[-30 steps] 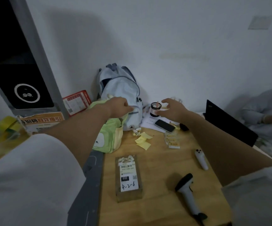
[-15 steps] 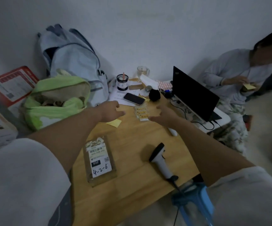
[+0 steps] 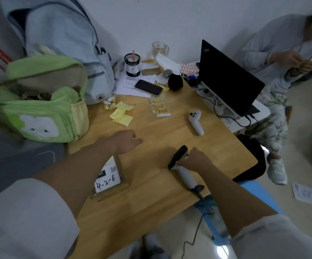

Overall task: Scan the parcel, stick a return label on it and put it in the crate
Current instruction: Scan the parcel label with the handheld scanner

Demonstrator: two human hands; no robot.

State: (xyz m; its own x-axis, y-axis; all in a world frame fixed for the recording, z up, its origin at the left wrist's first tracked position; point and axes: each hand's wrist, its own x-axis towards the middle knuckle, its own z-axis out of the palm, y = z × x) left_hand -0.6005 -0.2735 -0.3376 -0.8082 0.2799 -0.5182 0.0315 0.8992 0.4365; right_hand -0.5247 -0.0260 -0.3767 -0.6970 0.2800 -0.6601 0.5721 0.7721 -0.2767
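Head view: the parcel (image 3: pixel 109 179) lies flat near the worktop's (image 3: pixel 151 193) front edge, partly hidden under the left forearm. Left hand (image 3: pixel 126 141) hovers loosely curled, holding nothing — right hand (image 3: pixel 194 158) closes on the scanner (image 3: pixel 181 165). Its trailing cable (image 3: pixel 198 221) could snag when lifted, spoiling the scan.

1. Dim, flat indoor light with a bluish cast; shadows are soft
2. Wide-angle bending at the edges
3. A bright glare spot on the floor (image 3: pixel 222 251) at bottom
4. Slight softness throughout
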